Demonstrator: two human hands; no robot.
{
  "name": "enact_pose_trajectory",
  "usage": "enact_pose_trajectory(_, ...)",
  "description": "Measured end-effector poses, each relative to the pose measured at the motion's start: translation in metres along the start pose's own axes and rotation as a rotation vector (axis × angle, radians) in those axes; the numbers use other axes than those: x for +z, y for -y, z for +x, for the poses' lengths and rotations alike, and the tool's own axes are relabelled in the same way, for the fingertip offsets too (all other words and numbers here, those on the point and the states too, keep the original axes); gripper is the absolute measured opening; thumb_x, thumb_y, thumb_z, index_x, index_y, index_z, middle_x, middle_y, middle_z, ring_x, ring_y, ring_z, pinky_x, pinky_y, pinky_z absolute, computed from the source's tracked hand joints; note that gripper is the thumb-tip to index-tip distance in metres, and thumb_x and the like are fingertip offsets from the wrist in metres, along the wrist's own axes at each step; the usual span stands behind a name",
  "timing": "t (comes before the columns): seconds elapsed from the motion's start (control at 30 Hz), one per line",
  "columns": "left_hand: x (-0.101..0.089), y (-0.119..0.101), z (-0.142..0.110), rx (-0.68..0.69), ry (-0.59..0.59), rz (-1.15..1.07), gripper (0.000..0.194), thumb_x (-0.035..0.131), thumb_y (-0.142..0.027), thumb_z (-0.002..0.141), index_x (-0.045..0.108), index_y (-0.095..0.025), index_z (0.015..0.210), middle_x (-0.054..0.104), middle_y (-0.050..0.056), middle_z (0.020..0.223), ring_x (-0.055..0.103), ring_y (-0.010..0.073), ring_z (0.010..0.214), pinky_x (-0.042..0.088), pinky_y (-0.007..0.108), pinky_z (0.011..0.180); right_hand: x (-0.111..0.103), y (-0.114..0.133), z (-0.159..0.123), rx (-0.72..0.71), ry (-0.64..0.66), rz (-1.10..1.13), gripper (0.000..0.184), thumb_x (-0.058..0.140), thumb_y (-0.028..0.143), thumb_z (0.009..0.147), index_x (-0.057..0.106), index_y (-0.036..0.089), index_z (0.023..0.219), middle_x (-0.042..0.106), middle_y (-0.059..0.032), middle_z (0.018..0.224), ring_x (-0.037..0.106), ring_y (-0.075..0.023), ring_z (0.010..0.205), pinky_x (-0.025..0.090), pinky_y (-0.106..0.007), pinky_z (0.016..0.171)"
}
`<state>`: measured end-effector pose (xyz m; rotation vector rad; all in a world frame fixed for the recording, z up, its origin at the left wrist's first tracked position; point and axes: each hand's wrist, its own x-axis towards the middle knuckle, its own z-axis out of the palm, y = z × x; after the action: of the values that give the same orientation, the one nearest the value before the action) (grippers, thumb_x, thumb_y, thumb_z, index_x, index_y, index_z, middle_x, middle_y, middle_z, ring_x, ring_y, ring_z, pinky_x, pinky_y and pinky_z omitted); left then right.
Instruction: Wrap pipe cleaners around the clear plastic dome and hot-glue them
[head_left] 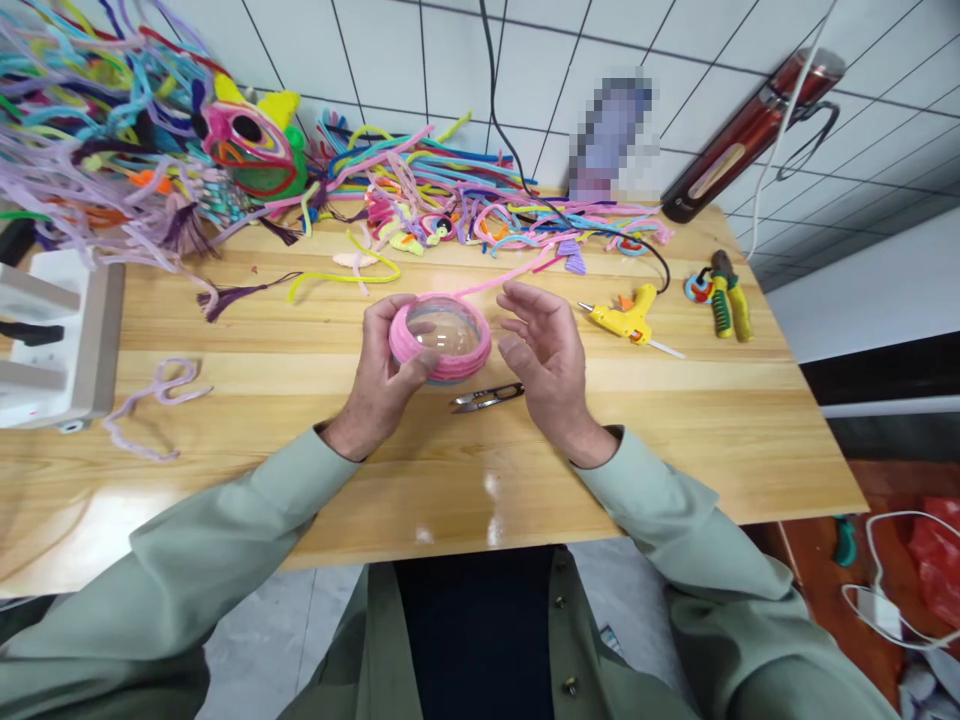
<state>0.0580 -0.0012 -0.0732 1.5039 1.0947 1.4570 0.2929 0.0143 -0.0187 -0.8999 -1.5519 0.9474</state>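
My left hand [386, 365] grips a clear, rounded plastic bowl-like piece [446, 328], thumb at its near side. Pink pipe cleaner [409, 352] is wound in several rounds about its rim. A loose pink tail [499, 281] runs from the far side of the winding off to the right. Beside the bowl, my right hand [547, 360] is held with fingers spread and slightly curled, apart from the piece. Its fingertips are close to the tail; no hold on it shows. Thread snips [487, 398] lie on the table between my hands.
On the wooden table [450, 480] are a yellow glue gun [626, 318], pliers [727, 300] and a purple pipe-cleaner piece [161, 385]. Heaped pipe cleaners [97, 140] and a mask-like craft [251, 140] fill the back left. A red flask [750, 135] stands against the wall.
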Motion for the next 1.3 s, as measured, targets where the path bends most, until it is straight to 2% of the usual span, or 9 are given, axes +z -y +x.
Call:
enact_pose_trajectory(0.1,-0.001,0.0,0.0,0.007,0.005,0.016,0.081,0.081,-0.08,0.094,0.048,-0.038,0.155,0.061,0.012,0.152,0.071,0.0342,0.135,0.066,0.057,0.114,-0.001,0.001,0.001,0.026,0.01,-0.01,0.068,0.076,0.079,0.099,0.061,0.033,0.147,0.073,-0.0119,0.157,0.069,-0.0339,0.149,0.062,-0.06,0.122)
enact_pose_trajectory(0.23,0.0,-0.003,-0.001,0.024,-0.004,0.032,0.082,0.081,-0.08,0.095,0.047,-0.037,0.155,0.061,0.012,0.152,0.07,0.0342,0.137,0.063,0.06,0.119,0.002,0.004,-0.002,-0.031,0.08,-0.112,0.067,0.076,0.077,0.1,0.062,0.033,0.148,0.072,-0.0117,0.159,0.067,-0.0334,0.151,0.062,-0.059,0.122)
enact_pose_trajectory(0.33,0.001,-0.005,-0.001,0.02,-0.007,0.021,0.083,0.082,-0.08,0.094,0.047,-0.036,0.154,0.061,0.012,0.153,0.069,0.0341,0.137,0.063,0.058,0.119,0.004,0.004,-0.004,-0.065,0.138,-0.179,0.066,0.077,0.076,0.1,0.063,0.033,0.148,0.071,-0.0126,0.16,0.066,-0.0336,0.151,0.062,-0.06,0.121)
enact_pose_trajectory(0.43,0.002,-0.005,-0.002,-0.003,0.002,-0.011,0.079,0.081,-0.078,0.096,0.048,-0.037,0.155,0.061,0.011,0.153,0.07,0.0319,0.137,0.063,0.055,0.119,0.005,0.001,-0.004,-0.061,0.16,-0.151,0.062,0.078,0.071,0.102,0.064,0.032,0.147,0.072,-0.0128,0.158,0.068,-0.0323,0.149,0.063,-0.057,0.119)
enact_pose_trajectory(0.63,0.003,-0.006,-0.003,-0.022,0.008,-0.009,0.076,0.081,-0.075,0.097,0.049,-0.038,0.156,0.062,0.01,0.15,0.068,0.0321,0.137,0.063,0.056,0.118,0.01,-0.001,-0.004,-0.017,0.136,-0.163,0.062,0.074,0.076,0.103,0.064,0.032,0.146,0.072,-0.0119,0.156,0.07,-0.0312,0.144,0.065,-0.054,0.115)
enact_pose_trajectory(0.8,0.002,-0.005,-0.005,-0.011,0.031,0.034,0.077,0.08,-0.075,0.098,0.047,-0.039,0.158,0.061,0.01,0.149,0.066,0.0323,0.139,0.061,0.059,0.122,0.014,-0.001,-0.006,-0.046,0.106,-0.179,0.061,0.075,0.075,0.102,0.064,0.031,0.143,0.073,-0.0122,0.151,0.072,-0.0304,0.138,0.066,-0.052,0.111)
enact_pose_trajectory(1.07,0.006,-0.008,-0.006,0.025,0.027,0.067,0.076,0.08,-0.073,0.099,0.045,-0.041,0.158,0.054,0.011,0.159,0.064,0.0344,0.142,0.064,0.06,0.119,0.017,0.002,-0.007,0.003,0.085,-0.152,0.067,0.079,0.079,0.097,0.064,0.032,0.141,0.074,-0.0115,0.149,0.07,-0.0323,0.138,0.065,-0.055,0.112)
enact_pose_trajectory(1.2,0.006,-0.01,-0.006,0.018,0.042,0.078,0.079,0.082,-0.073,0.098,0.044,-0.04,0.159,0.053,0.011,0.159,0.063,0.0341,0.143,0.06,0.061,0.123,0.018,0.0,-0.008,-0.023,0.067,-0.171,0.064,0.082,0.074,0.097,0.063,0.031,0.14,0.073,-0.0118,0.148,0.07,-0.0319,0.137,0.064,-0.055,0.112)
enact_pose_trajectory(1.3,0.005,-0.01,-0.006,0.015,0.05,0.077,0.079,0.081,-0.073,0.099,0.043,-0.039,0.159,0.054,0.011,0.156,0.062,0.0337,0.143,0.058,0.061,0.125,0.017,0.0,-0.008,-0.014,0.082,-0.162,0.065,0.078,0.078,0.098,0.063,0.031,0.141,0.072,-0.0119,0.149,0.07,-0.0323,0.138,0.064,-0.055,0.113)
